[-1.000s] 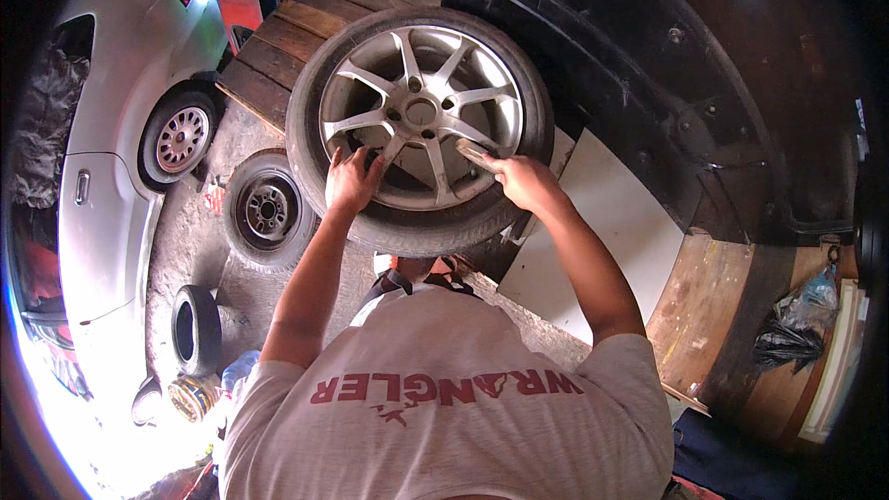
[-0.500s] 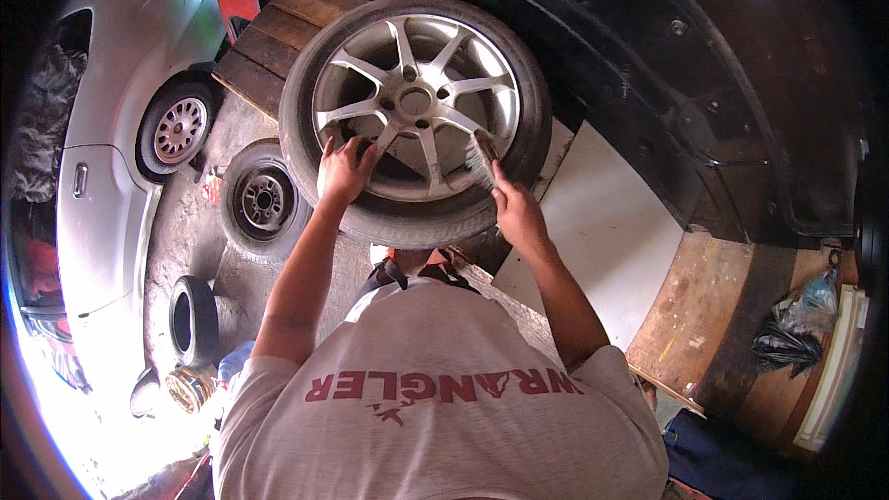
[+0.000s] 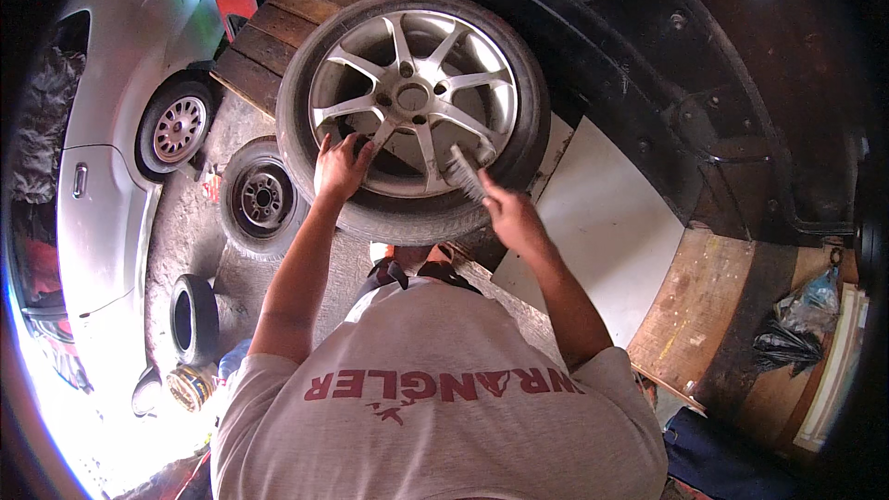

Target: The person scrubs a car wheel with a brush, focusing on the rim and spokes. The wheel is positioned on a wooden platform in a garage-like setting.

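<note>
In front of me a large wheel (image 3: 448, 118) lies face up, its silver multi-spoke rim dusty inside a black tire (image 3: 528, 69). My left hand (image 3: 343, 169) rests at the rim's near left, fingers curled over its lip beside a spoke. With my right hand (image 3: 514, 219) I grip a scrub brush (image 3: 467, 173) by one end. Its pale bristles lie against the rim's near right edge, close to the ends of two spokes. The palm side of both hands is hidden.
Wooden planks (image 3: 301, 7) lie under the wheel's far side. On the floor at left are a smaller wheel (image 3: 262, 199) and a bare tire (image 3: 194, 319), beside a silver car (image 3: 111, 176). A black panel (image 3: 639, 83) and a white board (image 3: 607, 231) flank the right.
The brush has moved left and slightly nearer along the rim, its angle turned. My right hand shifted a little left and toward me. My left hand stays nearly in place.
</note>
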A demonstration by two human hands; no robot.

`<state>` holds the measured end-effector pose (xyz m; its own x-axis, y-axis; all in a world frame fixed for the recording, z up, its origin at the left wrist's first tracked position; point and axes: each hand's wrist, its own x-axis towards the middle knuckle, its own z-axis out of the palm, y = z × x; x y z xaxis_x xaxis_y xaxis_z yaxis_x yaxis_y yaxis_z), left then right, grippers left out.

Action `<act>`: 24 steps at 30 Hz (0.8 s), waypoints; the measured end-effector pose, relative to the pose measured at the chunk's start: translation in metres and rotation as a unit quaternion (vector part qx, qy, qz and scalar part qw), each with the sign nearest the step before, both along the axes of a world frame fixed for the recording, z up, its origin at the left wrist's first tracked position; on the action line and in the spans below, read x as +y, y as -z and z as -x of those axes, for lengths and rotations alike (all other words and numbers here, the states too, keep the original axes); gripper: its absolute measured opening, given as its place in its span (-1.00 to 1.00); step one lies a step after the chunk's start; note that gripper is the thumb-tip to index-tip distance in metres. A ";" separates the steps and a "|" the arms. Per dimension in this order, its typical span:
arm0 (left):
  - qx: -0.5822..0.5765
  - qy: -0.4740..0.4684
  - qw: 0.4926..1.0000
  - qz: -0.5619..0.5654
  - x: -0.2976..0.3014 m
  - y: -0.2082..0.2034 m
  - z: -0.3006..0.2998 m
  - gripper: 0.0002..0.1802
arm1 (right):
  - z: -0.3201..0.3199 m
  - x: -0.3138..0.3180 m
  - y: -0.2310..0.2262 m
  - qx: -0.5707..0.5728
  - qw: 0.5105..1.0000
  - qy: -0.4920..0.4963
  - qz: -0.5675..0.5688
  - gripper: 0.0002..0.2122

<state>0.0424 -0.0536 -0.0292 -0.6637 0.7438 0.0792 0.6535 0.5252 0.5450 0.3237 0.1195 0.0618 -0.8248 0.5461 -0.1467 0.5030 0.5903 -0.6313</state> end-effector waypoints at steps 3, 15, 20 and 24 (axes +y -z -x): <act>-0.002 0.005 1.000 -0.009 0.001 0.000 -0.001 -0.52 | -0.005 0.026 0.005 -0.011 0.999 0.044 -0.016 -0.55; -0.004 -0.004 1.000 0.008 0.002 -0.008 -0.003 -0.55 | 0.011 0.016 -0.021 -0.088 0.996 -0.017 0.000 -0.51; 0.001 0.003 1.000 -0.002 0.003 -0.003 -0.003 -0.54 | 0.034 0.021 -0.018 -0.163 0.980 -0.106 0.049 -0.47; 0.011 -0.002 1.000 0.006 0.001 0.000 -0.003 -0.53 | 0.075 0.046 -0.018 -0.255 0.956 -0.135 0.057 -0.47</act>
